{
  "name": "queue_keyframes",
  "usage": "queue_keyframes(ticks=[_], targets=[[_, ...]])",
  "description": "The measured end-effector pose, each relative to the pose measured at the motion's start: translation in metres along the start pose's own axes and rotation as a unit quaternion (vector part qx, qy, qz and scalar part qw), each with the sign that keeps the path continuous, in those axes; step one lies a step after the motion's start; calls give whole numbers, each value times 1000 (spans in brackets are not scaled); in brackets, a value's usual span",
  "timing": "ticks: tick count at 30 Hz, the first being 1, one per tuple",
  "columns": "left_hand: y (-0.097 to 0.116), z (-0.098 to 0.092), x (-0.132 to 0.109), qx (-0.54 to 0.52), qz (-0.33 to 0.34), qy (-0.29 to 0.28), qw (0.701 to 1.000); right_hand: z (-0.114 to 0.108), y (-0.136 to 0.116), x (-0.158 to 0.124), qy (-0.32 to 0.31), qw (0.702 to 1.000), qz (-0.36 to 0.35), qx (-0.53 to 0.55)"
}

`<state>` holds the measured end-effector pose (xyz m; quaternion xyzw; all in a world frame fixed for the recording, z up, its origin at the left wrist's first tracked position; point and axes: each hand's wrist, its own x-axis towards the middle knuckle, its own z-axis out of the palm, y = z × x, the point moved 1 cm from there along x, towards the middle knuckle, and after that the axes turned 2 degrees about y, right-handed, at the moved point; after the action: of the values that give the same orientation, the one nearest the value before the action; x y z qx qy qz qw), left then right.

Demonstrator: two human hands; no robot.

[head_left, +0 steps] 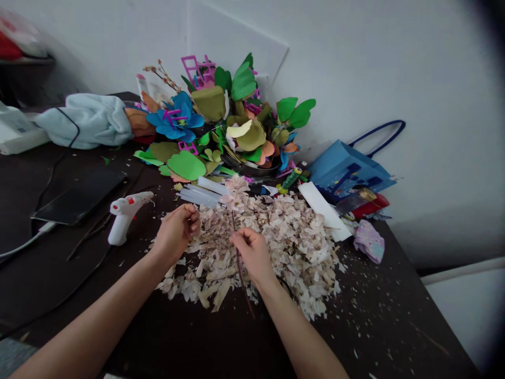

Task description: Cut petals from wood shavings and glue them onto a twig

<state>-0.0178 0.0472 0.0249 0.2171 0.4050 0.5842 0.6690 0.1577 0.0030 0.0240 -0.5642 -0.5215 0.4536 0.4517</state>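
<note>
My right hand [254, 255] pinches a thin brown twig [241, 279] between thumb and fingertips. Pale pink petals form a flower [236, 199] at the twig's upper end. To the left of it, my left hand [177, 229] is closed with curled fingers; whatever may be in them is hidden. Beneath both hands spreads a heap of dried pale petals [294, 237] on the dark table [185, 342]. A white glue gun [123, 218] stands left of my left hand. Translucent glue sticks [201, 196] lie just behind the heap.
Blue, green and olive artificial flowers [179, 116] crowd the back, against the wall. A blue bag [351, 168], a white strip [323, 210] and a crumpled purple cloth [370, 240] are at right. On the left lie a black tablet [81, 195], cables and a light blue towel [90, 121].
</note>
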Motion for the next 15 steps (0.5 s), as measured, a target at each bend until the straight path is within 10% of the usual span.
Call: queue_keyframes(ticks=[15], targets=[[-20, 9, -10, 282, 73, -121, 949, 5, -2, -6, -18, 1000, 0, 0]])
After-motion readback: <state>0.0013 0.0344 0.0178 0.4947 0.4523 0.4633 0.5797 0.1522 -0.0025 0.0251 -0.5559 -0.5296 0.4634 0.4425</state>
